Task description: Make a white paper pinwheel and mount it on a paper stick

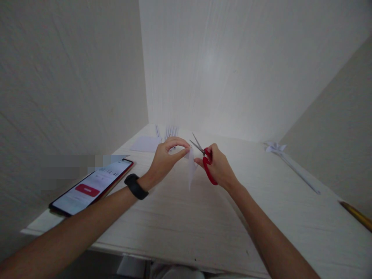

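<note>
Over the middle of the white table, my left hand pinches the top of a white piece of paper, which hangs down in a narrow point. My right hand is closed round the red handles of a pair of scissors. Their metal blades are spread apart and point up and left, close to my left fingertips. The right fingertips are near the paper's right edge; whether they touch it I cannot tell.
A phone showing a timer lies at the left. White paper and several thin paper strips lie behind my left hand. At the right are a paper flower on a stem and a yellowish rod-like object. Walls enclose the table.
</note>
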Demonstrator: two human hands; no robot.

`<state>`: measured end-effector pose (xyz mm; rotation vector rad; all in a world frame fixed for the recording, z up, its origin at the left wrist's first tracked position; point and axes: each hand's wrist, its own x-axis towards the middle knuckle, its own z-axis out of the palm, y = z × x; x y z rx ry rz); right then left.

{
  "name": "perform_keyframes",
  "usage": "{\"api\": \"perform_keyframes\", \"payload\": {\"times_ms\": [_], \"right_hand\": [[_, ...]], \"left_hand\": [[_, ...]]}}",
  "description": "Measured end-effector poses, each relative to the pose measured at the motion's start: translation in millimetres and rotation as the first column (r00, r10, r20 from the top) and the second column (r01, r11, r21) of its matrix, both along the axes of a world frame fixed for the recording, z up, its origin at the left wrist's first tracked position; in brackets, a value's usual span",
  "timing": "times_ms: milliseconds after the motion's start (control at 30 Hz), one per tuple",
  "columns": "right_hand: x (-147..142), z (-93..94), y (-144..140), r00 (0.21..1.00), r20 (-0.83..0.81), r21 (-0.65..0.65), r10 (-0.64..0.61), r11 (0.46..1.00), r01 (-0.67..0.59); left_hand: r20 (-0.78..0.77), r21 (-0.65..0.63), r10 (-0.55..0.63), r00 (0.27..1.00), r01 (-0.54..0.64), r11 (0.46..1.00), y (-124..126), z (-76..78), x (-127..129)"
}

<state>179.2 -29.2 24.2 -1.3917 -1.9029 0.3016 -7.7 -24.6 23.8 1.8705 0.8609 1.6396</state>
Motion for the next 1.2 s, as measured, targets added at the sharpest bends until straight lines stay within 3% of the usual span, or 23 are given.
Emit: {"api": "perform_keyframes", "payload": {"times_ms": [300, 500, 633, 1200], "right_hand": [[-0.8, 4.2, -6.1, 1.000, 0.021, 0.049, -0.002, 0.999, 0.001], [2.5, 4.6, -5.8, 0.978, 0.207, 0.101, -0.011, 0.995, -0.010], [2.3, 5.0, -6.2, 0.971, 0.238, 0.119, -0.028, 0.993, -0.001], [2.0, 6.1, -8.7, 0.968, 0.248, 0.126, -0.035, 0.992, 0.003]], "left_hand": [[-0.034, 0.045, 0.008, 0.999, -0.006, 0.999, -1.9, 2.5, 1.0], [-0.052, 0.097, 0.031, 0.998, -0.026, 0.995, -3.2, 4.4, 0.8], [-0.041, 0.105, 0.027, 0.999, -0.022, 0.994, -3.1, 4.1, 0.7], [0.020, 0.028, -0.007, 1.000, 0.007, 1.000, -1.3, 0.6, 2.1]]}}
